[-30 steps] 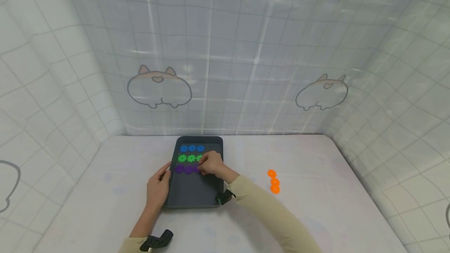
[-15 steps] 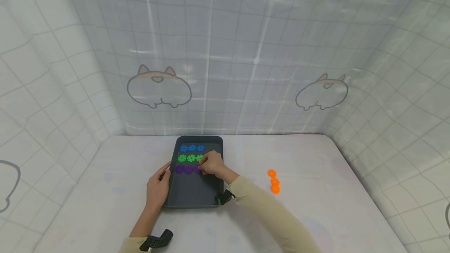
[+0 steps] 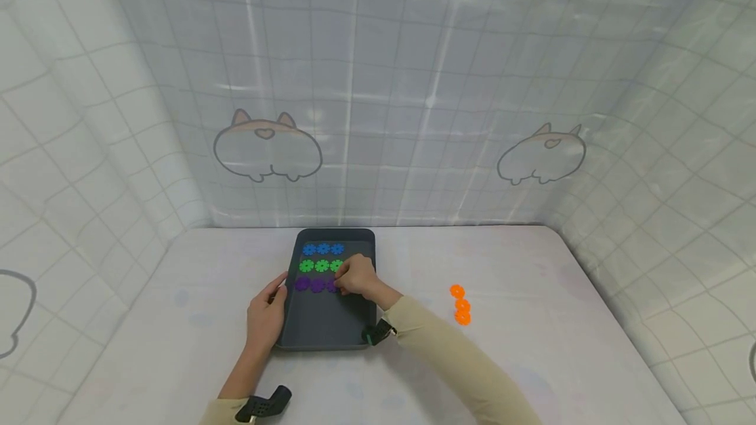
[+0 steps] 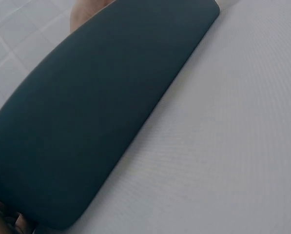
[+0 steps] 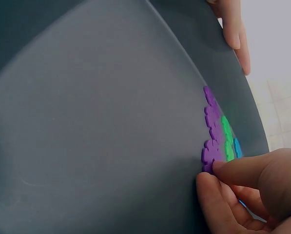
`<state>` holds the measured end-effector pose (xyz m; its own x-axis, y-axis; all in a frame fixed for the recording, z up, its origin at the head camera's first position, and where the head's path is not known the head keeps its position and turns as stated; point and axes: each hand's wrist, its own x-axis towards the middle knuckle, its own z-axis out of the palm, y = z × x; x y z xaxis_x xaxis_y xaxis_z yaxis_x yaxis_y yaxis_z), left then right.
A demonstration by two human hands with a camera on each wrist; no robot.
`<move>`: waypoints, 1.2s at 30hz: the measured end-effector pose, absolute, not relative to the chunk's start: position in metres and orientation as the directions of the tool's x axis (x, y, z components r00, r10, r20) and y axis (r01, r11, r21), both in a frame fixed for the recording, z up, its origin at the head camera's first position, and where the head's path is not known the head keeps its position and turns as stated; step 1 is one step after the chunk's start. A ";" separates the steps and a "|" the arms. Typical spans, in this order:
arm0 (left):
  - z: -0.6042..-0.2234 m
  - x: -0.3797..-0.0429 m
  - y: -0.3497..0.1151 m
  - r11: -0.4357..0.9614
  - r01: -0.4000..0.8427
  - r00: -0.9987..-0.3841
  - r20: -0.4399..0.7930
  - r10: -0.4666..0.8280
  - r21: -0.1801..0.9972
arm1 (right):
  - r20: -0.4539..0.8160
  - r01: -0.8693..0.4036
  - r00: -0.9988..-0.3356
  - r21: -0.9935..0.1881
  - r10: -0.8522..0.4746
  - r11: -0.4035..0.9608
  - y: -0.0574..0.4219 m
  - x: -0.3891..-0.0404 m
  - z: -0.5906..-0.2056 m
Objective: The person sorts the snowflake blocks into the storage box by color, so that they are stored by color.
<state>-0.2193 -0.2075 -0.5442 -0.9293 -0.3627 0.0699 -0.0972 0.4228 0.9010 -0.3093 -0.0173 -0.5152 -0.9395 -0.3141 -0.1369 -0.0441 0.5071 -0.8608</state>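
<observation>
A dark grey tray [image 3: 327,330] bears rows of small notched, flower-shaped plastic discs: blue discs [image 3: 323,249] at the far end, green discs [image 3: 321,266] behind, purple discs [image 3: 317,285] nearest. My right hand [image 3: 357,276] reaches over the tray's right side. In the right wrist view, its thumb and index finger pinch the end purple disc [image 5: 211,152], low over the tray floor and in line with its row. My left hand [image 3: 266,318] holds the tray's left rim, thumb at the edge and fingers along the outer wall.
Several orange discs [image 3: 462,305] lie in a short line on the white tabletop [image 3: 531,333], right of the tray and beyond the right forearm. A pale grid-patterned curtain [image 3: 384,117] encloses the table at the back and sides.
Almost nothing differs. My right hand keeps its pinch on the end purple disc with only a very slight shift, and my left hand stays at the tray's rim.
</observation>
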 end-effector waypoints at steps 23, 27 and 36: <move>-0.545 -0.219 -0.208 0.440 -0.078 -0.928 0.096 -0.361 0.894 | -0.201 0.046 -0.912 -0.916 -0.357 0.399 -0.004 -0.307 -0.493; -0.545 -0.218 -0.208 0.440 -0.074 -0.928 0.099 -0.358 0.895 | -0.208 0.053 -0.907 -0.918 -0.365 0.392 0.015 -0.303 -0.482; -0.547 -0.218 -0.208 0.449 -0.082 -0.926 0.098 -0.364 0.890 | -0.235 0.081 -0.917 -0.900 -0.321 0.427 0.077 -0.288 -0.469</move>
<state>-0.2178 -0.2084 -0.5466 -0.9264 -0.3636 0.0980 -0.0819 0.4486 0.8900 -0.2880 0.0769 -0.4695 -0.9174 -0.3212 -0.2351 0.0812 0.4272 -0.9005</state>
